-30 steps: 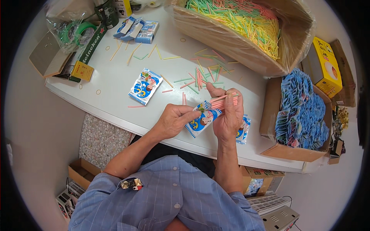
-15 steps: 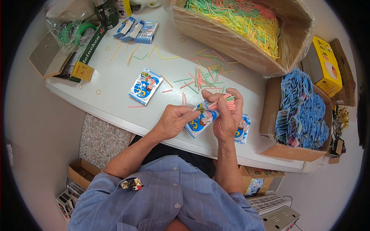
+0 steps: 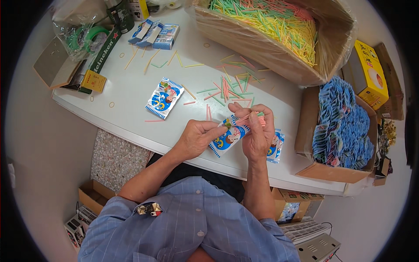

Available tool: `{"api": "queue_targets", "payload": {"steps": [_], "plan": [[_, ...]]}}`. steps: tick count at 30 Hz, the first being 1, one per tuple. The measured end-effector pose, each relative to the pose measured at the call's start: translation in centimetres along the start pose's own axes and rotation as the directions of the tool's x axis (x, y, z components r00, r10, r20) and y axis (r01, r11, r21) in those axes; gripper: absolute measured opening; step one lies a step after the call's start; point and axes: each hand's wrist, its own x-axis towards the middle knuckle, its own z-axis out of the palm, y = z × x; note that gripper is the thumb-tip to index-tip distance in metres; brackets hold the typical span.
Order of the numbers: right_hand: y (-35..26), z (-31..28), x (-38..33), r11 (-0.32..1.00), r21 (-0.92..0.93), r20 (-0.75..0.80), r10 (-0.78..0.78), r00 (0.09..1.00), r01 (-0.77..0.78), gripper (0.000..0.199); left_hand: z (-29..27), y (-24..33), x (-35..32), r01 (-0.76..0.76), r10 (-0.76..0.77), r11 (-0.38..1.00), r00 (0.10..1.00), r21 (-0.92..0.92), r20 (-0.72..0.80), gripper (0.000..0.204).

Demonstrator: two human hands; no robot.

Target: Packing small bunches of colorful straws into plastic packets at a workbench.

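The left hand [image 3: 194,139] pinches a flat blue-and-white plastic packet [image 3: 230,137] while, just right of its fingertips, the right hand [image 3: 258,139] grasps slender pink-and-green sticks [image 3: 262,119].

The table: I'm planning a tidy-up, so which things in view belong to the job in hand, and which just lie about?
Likely in the job:
packet in the left hand
sticks in the right hand
loose sticks
other packets
open carton of sticks
perhaps the box of blue wrappers

Probably just lying about:
green roll
dark bottle
small yellow box
big yellow box
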Motion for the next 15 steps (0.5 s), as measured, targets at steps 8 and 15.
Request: {"api": "queue_targets", "payload": {"steps": [8,15], "plan": [[0.2,0.3,0.5,0.959,0.1,-0.134,0.277,0.952,-0.265,0.027,1.1,-0.1,0.2,-0.02,0.008,0.991,0.996,-0.134,-0.092,0.024],[-0.1,0.2,0.5,0.887,-0.383,-0.034,0.265,0.964,-0.258,0.051,1.2,0.0,0.1,-0.106,0.089,0.984,0.989,-0.145,-0.117,0.029]]}}
